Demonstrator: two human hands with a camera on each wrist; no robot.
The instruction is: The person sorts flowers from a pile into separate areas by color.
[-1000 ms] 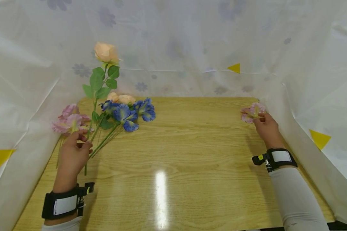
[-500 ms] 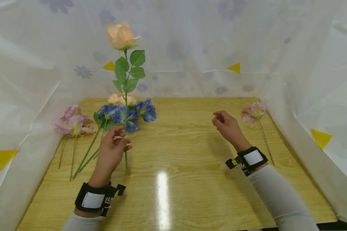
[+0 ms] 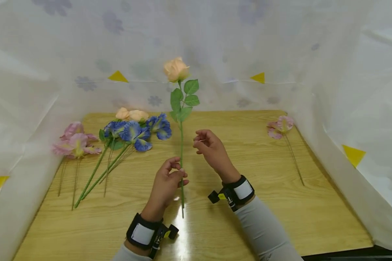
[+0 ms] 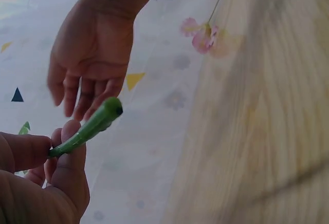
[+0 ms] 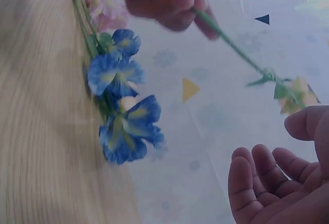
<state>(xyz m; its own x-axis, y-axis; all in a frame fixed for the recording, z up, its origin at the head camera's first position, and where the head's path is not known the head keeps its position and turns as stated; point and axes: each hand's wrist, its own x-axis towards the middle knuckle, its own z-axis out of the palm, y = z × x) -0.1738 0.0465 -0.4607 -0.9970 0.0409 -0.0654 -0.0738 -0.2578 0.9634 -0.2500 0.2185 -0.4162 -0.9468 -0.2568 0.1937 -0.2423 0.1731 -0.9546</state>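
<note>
In the head view my left hand (image 3: pixel 166 181) pinches the green stem of a peach rose (image 3: pixel 176 69), which stands upright above the middle of the table. The cut end of its stem (image 4: pixel 95 124) sticks out past the thumb and fingers in the left wrist view. Just right of the stem is my right hand (image 3: pixel 213 150), fingers loosely bent, holding nothing and apart from the rose. In the right wrist view its fingers (image 5: pixel 264 175) spread below the rose's bloom (image 5: pixel 297 94).
Blue irises (image 3: pixel 134 134) and peach roses (image 3: pixel 132 114) lie at the table's left back, beside pink flowers (image 3: pixel 76 145). A single pink flower (image 3: pixel 282 125) lies at the right back. White sheeting (image 3: pixel 215 47) surrounds the wooden table (image 3: pixel 264 174).
My left hand has carried the rose rightward from the flower pile to the middle. My right hand has left the single pink flower on the table and moved left towards the rose.
</note>
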